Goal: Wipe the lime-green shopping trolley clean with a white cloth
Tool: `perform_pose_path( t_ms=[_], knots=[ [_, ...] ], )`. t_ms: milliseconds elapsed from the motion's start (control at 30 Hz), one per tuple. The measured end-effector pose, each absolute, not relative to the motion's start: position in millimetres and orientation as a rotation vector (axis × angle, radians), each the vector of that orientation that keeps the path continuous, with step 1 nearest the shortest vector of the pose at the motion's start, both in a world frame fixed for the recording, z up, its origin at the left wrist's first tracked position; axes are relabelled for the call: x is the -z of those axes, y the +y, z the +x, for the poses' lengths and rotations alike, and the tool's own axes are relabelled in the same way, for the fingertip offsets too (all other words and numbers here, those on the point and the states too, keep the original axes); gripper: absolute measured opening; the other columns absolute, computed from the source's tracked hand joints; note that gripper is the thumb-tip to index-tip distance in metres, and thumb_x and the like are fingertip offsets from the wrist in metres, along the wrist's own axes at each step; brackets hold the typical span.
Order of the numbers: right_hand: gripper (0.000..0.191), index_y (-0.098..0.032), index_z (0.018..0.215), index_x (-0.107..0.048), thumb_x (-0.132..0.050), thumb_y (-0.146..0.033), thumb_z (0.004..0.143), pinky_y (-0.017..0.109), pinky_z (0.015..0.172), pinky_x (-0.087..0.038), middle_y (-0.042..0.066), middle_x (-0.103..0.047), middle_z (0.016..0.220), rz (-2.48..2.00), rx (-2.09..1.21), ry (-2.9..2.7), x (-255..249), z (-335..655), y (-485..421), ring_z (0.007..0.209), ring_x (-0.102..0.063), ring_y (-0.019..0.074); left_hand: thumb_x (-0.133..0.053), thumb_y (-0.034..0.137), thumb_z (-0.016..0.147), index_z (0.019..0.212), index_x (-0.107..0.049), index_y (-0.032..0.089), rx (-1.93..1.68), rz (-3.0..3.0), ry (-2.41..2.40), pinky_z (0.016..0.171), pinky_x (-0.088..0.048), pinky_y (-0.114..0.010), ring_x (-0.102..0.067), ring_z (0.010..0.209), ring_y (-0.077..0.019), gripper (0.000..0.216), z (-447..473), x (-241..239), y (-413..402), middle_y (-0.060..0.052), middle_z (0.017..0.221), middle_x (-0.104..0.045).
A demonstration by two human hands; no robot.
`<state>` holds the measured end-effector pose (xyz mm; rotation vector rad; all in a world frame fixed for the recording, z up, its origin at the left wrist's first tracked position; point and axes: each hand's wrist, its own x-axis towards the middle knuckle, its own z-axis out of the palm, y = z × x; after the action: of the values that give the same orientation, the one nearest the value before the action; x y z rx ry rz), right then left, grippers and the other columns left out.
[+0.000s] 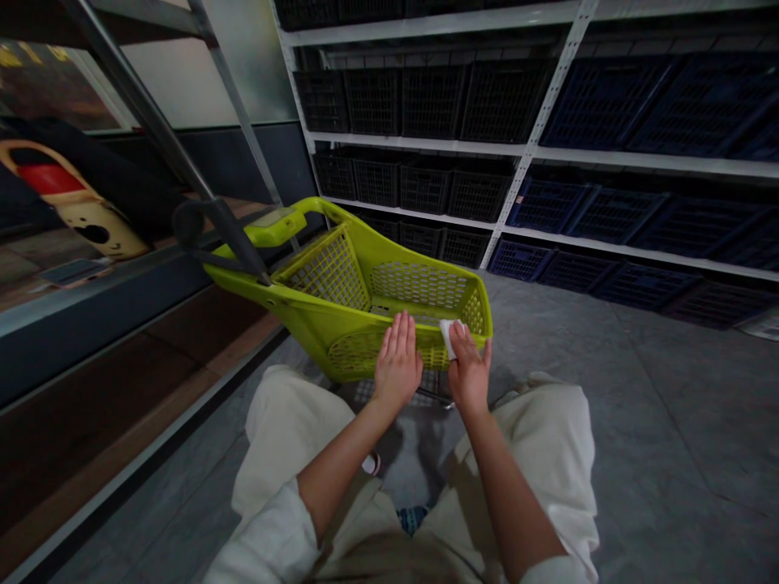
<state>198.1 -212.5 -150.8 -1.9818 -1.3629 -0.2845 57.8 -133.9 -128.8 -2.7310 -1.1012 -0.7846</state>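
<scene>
A lime-green plastic shopping cart [298,320] with perforated basket walls stands right in front of my knees. My left hand [398,365] lies with its fingers stretched out against the near side of the basket, just below the rim. Close to the front corner, my right hand [470,373] presses a folded white cloth [447,337] against the same rim. Part of the cloth is hidden under the fingers, and whether it is fabric or paper cannot be told.
Black crates [432,101] and blue crates [614,207] fill the white metal rack [517,195] behind the cart. At left, a ledge [36,296] holds a phone [76,272] and a cartoon-faced bottle [91,215]. A metal post [143,101] rises near the cart handle. Grey floor [657,422] extends right.
</scene>
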Motion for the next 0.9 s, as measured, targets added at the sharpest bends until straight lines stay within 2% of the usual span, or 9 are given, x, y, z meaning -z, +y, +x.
perform_pose_path(
  t_ms=[167,300,533,733,900],
  knots=[
    [0.068,-0.022,0.142,-0.053,-0.032,-0.005,0.08,0.061,0.122,-0.015,0.01,-0.055,0.148,-2.039,0.245,-1.037,170.3,229.8,-230.4,0.142,-0.045,0.0207,-0.04,0.022,0.095,0.158,-0.006,0.004,0.758,-2.709,-1.124,0.125,-0.021,-0.044,-0.006,0.155,-0.0246,0.074,59.0,128.6,-135.7,-0.015,0.167,-0.012],
    [0.066,-0.016,0.143,-0.053,-0.033,-0.004,0.081,0.061,0.122,-0.017,0.014,-0.055,0.147,-2.058,0.317,-1.046,160.0,208.0,-213.2,0.143,-0.044,0.0229,-0.041,0.022,0.095,0.158,-0.004,0.004,0.787,-2.712,-1.123,0.125,-0.023,-0.046,-0.008,0.155,-0.0253,0.075,59.7,129.6,-135.7,-0.016,0.166,-0.014],
    [0.064,-0.018,0.142,-0.053,-0.04,-0.003,0.082,0.049,0.126,-0.014,0.009,-0.055,0.148,-1.921,0.198,-1.438,124.6,146.2,-169.2,0.144,-0.042,0.0197,-0.038,0.015,0.093,0.159,-0.011,0.008,0.773,-2.704,-1.115,0.124,-0.026,-0.045,-0.011,0.154,-0.0244,0.071,58.1,134.0,-131.2,-0.015,0.165,-0.021],
    [0.07,-0.023,0.145,-0.05,-0.037,-0.002,0.079,0.053,0.126,-0.002,0.005,-0.052,0.151,-1.898,0.206,-1.467,136.4,176.4,-194.9,0.145,-0.041,0.0163,-0.04,0.02,0.094,0.158,-0.009,0.006,0.788,-2.719,-1.087,0.124,-0.024,-0.044,-0.009,0.155,-0.0244,0.073,56.2,130.0,-133.3,-0.015,0.166,-0.017],
    [0.07,-0.023,0.142,-0.053,-0.032,-0.004,0.078,0.06,0.123,-0.014,0.008,-0.055,0.148,-2.037,0.243,-1.086,161.1,222.1,-225.1,0.143,-0.044,0.0194,-0.04,0.022,0.094,0.158,-0.008,0.004,0.777,-2.716,-1.097,0.125,-0.022,-0.044,-0.008,0.155,-0.0243,0.074,57.6,127.2,-136.0,-0.015,0.167,-0.014]
  ],
)
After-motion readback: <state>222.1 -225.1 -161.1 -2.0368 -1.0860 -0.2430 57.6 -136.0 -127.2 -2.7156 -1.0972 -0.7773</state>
